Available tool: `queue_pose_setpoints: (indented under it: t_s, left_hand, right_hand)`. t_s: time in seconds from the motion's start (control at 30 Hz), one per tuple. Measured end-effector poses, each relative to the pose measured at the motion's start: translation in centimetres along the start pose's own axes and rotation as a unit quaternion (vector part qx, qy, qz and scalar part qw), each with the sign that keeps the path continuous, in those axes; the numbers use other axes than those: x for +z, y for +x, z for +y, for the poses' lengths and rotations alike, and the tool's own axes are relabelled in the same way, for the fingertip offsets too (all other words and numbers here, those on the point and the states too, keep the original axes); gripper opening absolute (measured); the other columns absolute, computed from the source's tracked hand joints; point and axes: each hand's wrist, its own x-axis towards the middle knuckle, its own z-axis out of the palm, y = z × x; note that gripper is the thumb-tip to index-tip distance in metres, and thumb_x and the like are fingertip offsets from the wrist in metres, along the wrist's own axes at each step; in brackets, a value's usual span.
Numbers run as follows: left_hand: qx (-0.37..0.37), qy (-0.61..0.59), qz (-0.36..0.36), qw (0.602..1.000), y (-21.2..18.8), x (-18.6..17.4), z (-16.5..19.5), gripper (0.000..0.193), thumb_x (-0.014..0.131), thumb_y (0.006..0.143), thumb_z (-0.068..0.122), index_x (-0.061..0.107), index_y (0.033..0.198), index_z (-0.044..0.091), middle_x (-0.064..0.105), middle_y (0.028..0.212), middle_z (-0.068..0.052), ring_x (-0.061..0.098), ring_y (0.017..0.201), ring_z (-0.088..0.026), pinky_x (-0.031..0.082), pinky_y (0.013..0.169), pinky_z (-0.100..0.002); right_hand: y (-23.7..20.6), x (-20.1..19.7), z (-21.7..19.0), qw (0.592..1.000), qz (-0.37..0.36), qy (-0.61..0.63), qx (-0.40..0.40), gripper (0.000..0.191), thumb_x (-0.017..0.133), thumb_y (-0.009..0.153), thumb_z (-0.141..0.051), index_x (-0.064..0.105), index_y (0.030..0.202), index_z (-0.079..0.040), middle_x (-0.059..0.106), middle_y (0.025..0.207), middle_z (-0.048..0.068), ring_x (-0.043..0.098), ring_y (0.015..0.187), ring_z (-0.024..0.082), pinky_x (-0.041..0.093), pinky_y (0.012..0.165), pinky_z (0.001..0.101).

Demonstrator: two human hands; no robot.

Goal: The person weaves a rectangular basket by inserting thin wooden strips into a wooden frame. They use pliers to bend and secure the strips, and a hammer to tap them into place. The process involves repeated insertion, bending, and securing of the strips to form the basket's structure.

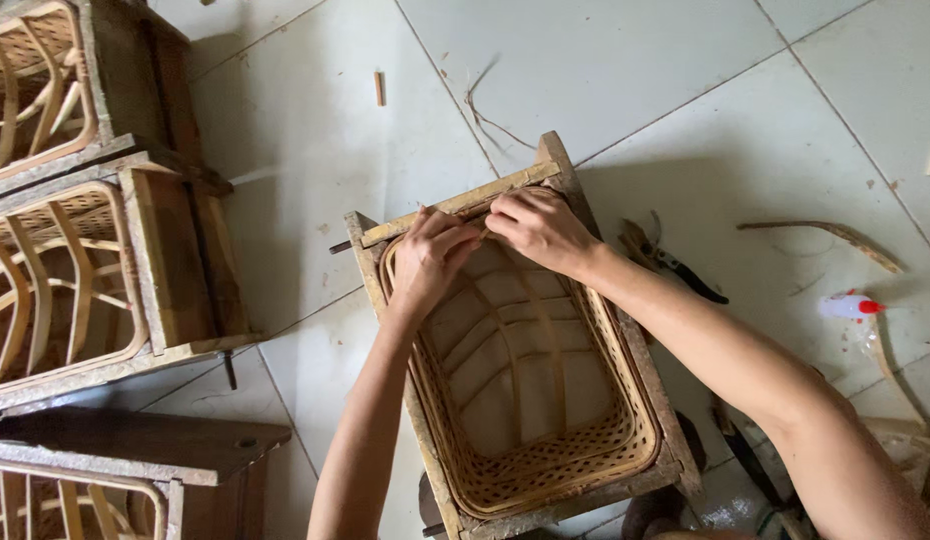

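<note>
— Head view: where is the rattan basket (525, 400) kept?

— Inside a wooden mould frame (455, 205) on the tiled floor (625, 60), so its shape is held.

— And the grips?

— The rim strip (482, 215) is pinched by left hand (430, 255) and right hand (540, 228), fingers closed, apparently pressed against the frame's far edge. Pliers (675, 262) are left beside.

One package in sight — a small white squeeze bottle with a red cap (851, 306), lying on its side on the pale floor tiles at about three o'clock, cap pointing toward the right edge. Any label on it is too small to make out. No signs, no screens.
</note>
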Motion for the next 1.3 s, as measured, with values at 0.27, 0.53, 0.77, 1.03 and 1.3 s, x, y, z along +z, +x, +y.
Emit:
queue_pose_setpoints:
  t_s: [0.27,0.53,0.77,1.03,1.3]
  left_hand:
    - [0.002,0.06,0.037,0.998,-0.1,0.9,-0.2,0.018,0.087,0.075,0.023,0.08,0.09,0.015,0.069,0.083,0.0,0.066,0.085,-0.021,0.051,0.108,-0.049]
    - [-0.022,0.038,0.007,0.999,0.1,0.7,-0.2,0.019,0.086,0.079,0.027,0.081,0.092,0.015,0.065,0.08,0.001,0.061,0.084,-0.021,0.055,0.076,-0.036]
    - [-0.022,0.031,0.003,0.999,0.1,0.7,0.0,0.018,0.086,0.079,0.025,0.081,0.093,0.014,0.065,0.082,0.002,0.06,0.087,-0.021,0.055,0.075,-0.036]
    - [-0.026,0.059,0.031,0.997,0.5,0.6,0.3,0.018,0.086,0.074,0.028,0.082,0.088,0.018,0.069,0.098,-0.003,0.061,0.098,-0.027,0.056,0.081,-0.04]
    - [-0.04,0.06,-0.016,0.997,0.4,1.2,-0.8,0.019,0.084,0.078,0.035,0.082,0.089,0.02,0.071,0.127,-0.002,0.059,0.132,-0.031,0.039,0.114,-0.064]
  right_hand:
    - [0.4,0.1,-0.1,1.0,-0.004,-0.007,-0.008,0.016,0.078,0.09,0.0,0.074,0.103,-0.008,0.071,0.103,0.006,0.07,0.096,0.019,0.065,0.078,0.0268]
    - [0.4,0.2,-0.3,1.0,-0.007,-0.009,0.007,0.01,0.079,0.091,-0.006,0.074,0.098,-0.011,0.07,0.099,0.001,0.069,0.092,0.016,0.064,0.075,0.0263]
    - [0.1,-0.6,0.0,0.999,-0.022,-0.036,-0.003,0.013,0.079,0.09,-0.006,0.074,0.1,-0.012,0.07,0.101,0.0,0.069,0.093,0.015,0.064,0.077,0.0259]
    - [0.5,0.6,-0.3,0.997,-0.02,0.067,0.039,0.014,0.074,0.097,0.004,0.072,0.102,-0.009,0.069,0.102,0.004,0.067,0.094,0.016,0.06,0.077,0.0219]
    - [-1.7,-5.2,0.1,0.964,0.018,-0.037,0.264,0.04,0.088,0.076,-0.009,0.072,0.111,0.001,0.062,0.106,0.015,0.057,0.09,0.022,0.053,0.07,0.0328]
